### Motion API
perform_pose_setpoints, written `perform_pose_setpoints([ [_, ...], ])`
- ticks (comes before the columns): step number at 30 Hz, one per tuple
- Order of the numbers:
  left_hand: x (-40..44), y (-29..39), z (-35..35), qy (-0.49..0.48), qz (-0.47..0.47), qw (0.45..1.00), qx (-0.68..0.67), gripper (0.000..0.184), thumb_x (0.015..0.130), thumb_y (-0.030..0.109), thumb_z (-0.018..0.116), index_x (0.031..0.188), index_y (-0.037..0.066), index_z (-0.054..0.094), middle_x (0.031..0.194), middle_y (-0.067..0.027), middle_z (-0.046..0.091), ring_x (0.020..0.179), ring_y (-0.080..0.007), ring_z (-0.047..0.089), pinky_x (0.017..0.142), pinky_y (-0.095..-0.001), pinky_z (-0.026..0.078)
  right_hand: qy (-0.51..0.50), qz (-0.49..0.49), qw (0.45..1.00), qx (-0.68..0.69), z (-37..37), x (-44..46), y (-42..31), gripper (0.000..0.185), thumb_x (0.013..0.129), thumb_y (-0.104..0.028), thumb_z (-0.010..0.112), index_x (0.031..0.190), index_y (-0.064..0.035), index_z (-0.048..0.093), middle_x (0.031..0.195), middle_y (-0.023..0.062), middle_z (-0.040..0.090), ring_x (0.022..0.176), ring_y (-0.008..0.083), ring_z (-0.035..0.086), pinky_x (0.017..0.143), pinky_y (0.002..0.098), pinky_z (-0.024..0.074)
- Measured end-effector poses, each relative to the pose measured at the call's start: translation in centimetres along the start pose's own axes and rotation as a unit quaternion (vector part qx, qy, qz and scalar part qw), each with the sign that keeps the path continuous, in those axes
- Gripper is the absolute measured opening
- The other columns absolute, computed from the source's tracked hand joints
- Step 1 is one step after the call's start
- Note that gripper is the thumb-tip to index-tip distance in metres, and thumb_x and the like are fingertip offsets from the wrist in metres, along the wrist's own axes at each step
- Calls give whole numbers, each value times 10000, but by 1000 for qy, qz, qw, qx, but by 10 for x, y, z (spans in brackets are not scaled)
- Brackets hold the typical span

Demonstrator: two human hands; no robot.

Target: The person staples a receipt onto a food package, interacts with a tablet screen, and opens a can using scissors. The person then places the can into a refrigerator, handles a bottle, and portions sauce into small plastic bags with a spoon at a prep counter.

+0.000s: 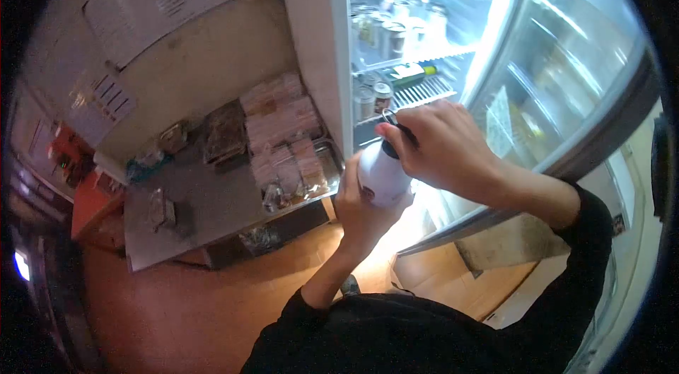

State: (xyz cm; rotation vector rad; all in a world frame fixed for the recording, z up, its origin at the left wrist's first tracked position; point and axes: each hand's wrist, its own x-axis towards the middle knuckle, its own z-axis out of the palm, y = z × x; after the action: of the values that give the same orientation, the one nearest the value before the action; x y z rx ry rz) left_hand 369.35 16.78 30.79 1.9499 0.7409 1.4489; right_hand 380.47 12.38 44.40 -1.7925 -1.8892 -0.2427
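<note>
Open and lit, a refrigerator (344, 56) backs a white bottle (382, 179), the left hand (359, 210) curled round its body, the right hand (444, 151) clasping its black cap (389, 150); it looks stiff, probably slick, surest gripped mid-body.

Held bottle (382, 179): white, small dark print (368, 193); cap (390, 150): black. Sleeves (566, 268): plain black. Fridge interior (483, 29): bluish white; rack (428, 91): light and dark stripes. Second bottle (410, 80): green, whitish label (404, 71), yellow-green neck (431, 71). Desk (209, 201): dull grey. Packs (281, 121): pale pink. Wall (205, 84): beige. Wall sheet (113, 97): pale, barred with dark stripes. Floor (163, 310): orange-brown. Surface beside desk, far left (95, 199): red-orange.
</note>
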Motion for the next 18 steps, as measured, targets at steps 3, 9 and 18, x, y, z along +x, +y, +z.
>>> perform_pose_setpoints([
  [3,15,-18,24,-61,29,998,-11,627,551,191,800,1074,54,482,921,-153,592,822,-318,609,697,-401,495,21,-87,988,-125,1,-19,34,174,883,-210,554,850,-51,617,603,95,577,541,238,568,517,369,423],
  [9,48,-51,114,-229,150,960,-60,531,569,253,742,1036,67,571,922,-139,601,848,-335,587,717,-417,475,251,71,884,-388,-67,-99,-16,452,765,-305,713,1095,-65,520,1088,141,441,1034,284,425,816,422,377],
  [18,135,-127,303,-316,240,889,230,637,627,352,723,1170,106,498,1021,-155,560,939,-313,573,823,-461,462,348,367,853,-133,49,-226,130,919,734,-416,718,1366,-29,173,1305,195,282,1235,354,254,1022,482,246],
])
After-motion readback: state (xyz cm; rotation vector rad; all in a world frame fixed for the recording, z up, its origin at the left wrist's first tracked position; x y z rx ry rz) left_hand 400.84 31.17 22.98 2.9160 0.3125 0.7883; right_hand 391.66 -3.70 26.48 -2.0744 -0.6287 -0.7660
